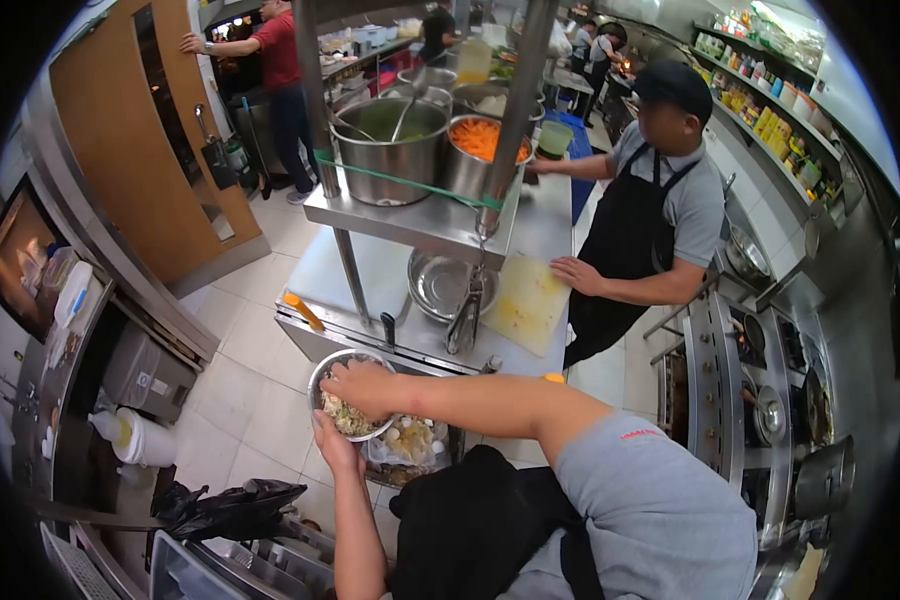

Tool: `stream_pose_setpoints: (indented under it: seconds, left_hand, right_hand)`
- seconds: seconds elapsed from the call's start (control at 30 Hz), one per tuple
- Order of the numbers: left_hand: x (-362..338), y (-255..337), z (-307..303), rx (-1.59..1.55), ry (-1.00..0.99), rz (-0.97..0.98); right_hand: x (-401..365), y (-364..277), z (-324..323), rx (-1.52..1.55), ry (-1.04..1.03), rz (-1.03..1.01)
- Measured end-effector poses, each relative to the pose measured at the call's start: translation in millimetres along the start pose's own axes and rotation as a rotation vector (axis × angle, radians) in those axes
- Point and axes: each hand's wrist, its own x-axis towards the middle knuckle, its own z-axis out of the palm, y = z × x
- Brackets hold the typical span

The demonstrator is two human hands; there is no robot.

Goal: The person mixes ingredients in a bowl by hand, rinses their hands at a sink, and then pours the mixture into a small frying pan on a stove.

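Over the edge of the counter, a round metal bowl (316, 382) holds a pale, chopped food mixture (345, 417) with greenish bits. My left hand (336, 446) supports the bowl at its lower left side, with the fingers closed against its wall. Reaching in from the right, my right hand (362, 388) is inside the bowl, its fingers curled down into the mixture. The fingertips are partly buried, so how much they grasp is hard to see. Just below the bowl, a bin lined with a clear bag (410, 445) contains eggshells and scraps.
Tongs (464, 318) hang at the counter's front, before a metal basin (438, 285). A shelf above carries a large pot (390, 150) and shredded carrot (478, 138). A co-worker (650, 210) stands by a yellow-stained cutting board (526, 305). Stoves (700, 390) line the right.
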Motion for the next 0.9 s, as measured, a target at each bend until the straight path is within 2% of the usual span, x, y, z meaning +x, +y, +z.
stream_pose_setpoints:
  seconds: [0.03,0.07,0.13,0.23,0.3,0.33,0.37,0.43,0.5,0.57,0.63,0.67,0.73,0.77,0.83,0.9]
  left_hand:
    - [1.4,-3.9,-3.2,0.023,-0.043,0.013]
    - [0.8,-1.9,-1.5,0.031,-0.042,0.006]
    - [-4.0,5.0,2.4,0.058,0.020,-0.102]
    - [6.4,3.2,-2.1,0.019,0.077,-0.048]
    - [10.3,-4.4,-12.8,0.032,0.094,0.034]
    - [13.2,-7.5,-16.5,0.064,0.064,0.107]
    - [14.1,-11.2,-18.9,0.111,0.074,0.098]
    - [12.3,-11.7,-12.6,0.204,0.076,0.098]
    - [16.4,-17.7,-15.5,0.229,0.048,0.096]
    - [18.3,-23.0,-17.9,0.273,0.131,0.097]
    - [7.6,-12.3,-10.3,0.078,0.104,-0.035]
    - [11.1,-14.5,-14.5,0.054,0.129,-0.034]
    - [13.5,-6.5,-20.9,0.067,0.132,-0.005]
    - [15.6,-2.4,-21.9,0.088,0.109,0.026]
    - [20.6,-3.3,-31.0,0.142,0.072,0.054]
    - [21.4,-0.4,-30.9,0.147,-0.003,0.055]
  right_hand:
    - [3.8,5.4,11.1,0.010,-0.001,0.007]
    - [9.8,14.4,27.0,-0.002,0.081,-0.032]
    - [14.9,18.6,41.6,0.054,0.231,-0.081]
    - [13.1,19.2,30.0,0.186,0.170,-0.249]
    - [17.1,19.8,-2.7,0.323,-0.147,-0.118]
    - [17.3,25.4,0.9,0.346,-0.073,-0.043]
    - [17.6,29.5,10.2,0.372,-0.002,0.033]
    - [26.1,34.2,28.5,0.393,0.017,0.063]
    - [22.6,32.0,35.0,0.502,-0.079,0.042]
    - [24.2,26.8,30.4,0.605,-0.155,0.043]
    - [18.4,9.3,9.5,0.293,-0.213,0.099]
    - [17.0,7.1,9.8,0.294,-0.237,0.081]
    - [16.5,6.7,6.0,0.092,0.037,-0.202]
    - [19.0,10.9,-0.9,0.091,0.026,-0.211]
    - [29.0,17.3,-19.5,0.383,-0.295,-0.206]
    - [35.5,18.7,-19.2,0.358,-0.283,-0.158]
